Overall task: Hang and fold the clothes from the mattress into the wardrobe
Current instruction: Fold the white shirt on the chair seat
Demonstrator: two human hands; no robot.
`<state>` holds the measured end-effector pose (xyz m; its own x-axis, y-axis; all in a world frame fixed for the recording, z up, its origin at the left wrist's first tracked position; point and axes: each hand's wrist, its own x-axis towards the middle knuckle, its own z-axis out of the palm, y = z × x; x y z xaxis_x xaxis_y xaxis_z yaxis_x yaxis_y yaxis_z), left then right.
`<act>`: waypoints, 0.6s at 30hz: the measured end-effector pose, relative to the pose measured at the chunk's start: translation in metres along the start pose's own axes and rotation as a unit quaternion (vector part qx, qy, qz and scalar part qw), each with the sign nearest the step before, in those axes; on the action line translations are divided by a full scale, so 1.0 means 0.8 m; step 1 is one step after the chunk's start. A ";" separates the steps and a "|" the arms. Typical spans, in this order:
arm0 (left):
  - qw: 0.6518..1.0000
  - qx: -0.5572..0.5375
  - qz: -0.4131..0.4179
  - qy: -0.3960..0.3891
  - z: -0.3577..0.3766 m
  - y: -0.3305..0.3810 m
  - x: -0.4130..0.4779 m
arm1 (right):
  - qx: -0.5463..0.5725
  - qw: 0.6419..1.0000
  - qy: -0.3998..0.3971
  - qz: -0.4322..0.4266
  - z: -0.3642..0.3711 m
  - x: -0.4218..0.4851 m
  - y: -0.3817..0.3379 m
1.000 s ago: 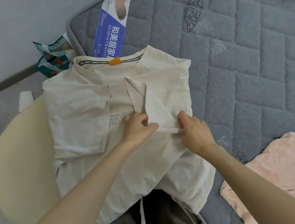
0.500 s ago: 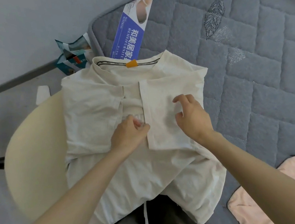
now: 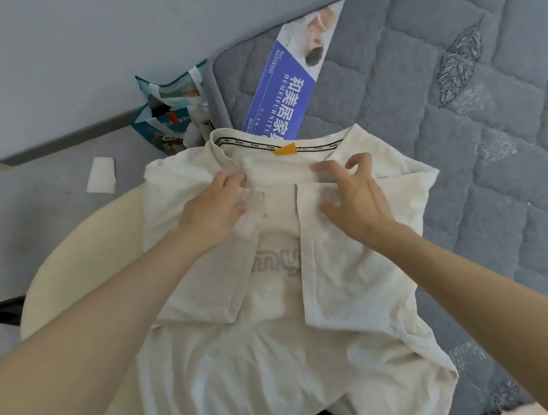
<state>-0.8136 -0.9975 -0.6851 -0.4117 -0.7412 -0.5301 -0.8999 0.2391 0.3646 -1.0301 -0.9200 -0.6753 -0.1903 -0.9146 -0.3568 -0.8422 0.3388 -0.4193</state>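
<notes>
Cream T-shirt lies with its collar far and hem near, long axis running near to far, partly on the grey mattress, partly over a pale round seat. One shirt, both sleeves folded inward, grey lettering between them. Two hands: the left hand pinches cloth beside the collar, and the right hand rests there, fingers spread.

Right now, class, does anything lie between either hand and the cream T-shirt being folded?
Nothing visible does. The left hand and the right hand both touch the T-shirt just below its collar. The wardrobe is out of view, so the way there cannot be judged.
</notes>
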 end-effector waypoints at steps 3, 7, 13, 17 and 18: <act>1.000 -0.010 -0.010 0.028 -0.002 0.000 0.007 | -0.006 1.000 -0.013 -0.016 0.012 -0.002 -0.002; 0.987 -0.086 0.003 0.138 -0.013 -0.003 0.010 | 0.011 0.999 0.029 0.008 0.004 0.010 -0.008; 0.991 -0.016 -0.007 0.131 -0.023 -0.013 0.020 | 0.012 1.000 0.006 -0.006 -0.013 0.023 0.001; 0.995 0.044 -0.058 0.069 -0.030 -0.023 0.035 | -0.031 0.996 0.045 0.077 -0.028 0.035 0.019; 0.995 0.054 -0.066 0.046 -0.030 -0.026 0.041 | 0.004 0.993 0.037 0.108 -0.030 0.041 0.021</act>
<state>-0.8051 -1.0419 -0.6923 -0.2781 -0.8235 -0.4945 -0.9576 0.1974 0.2099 -1.0625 -0.9494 -0.6740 -0.4025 -0.8344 -0.3766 -0.7738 0.5299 -0.3471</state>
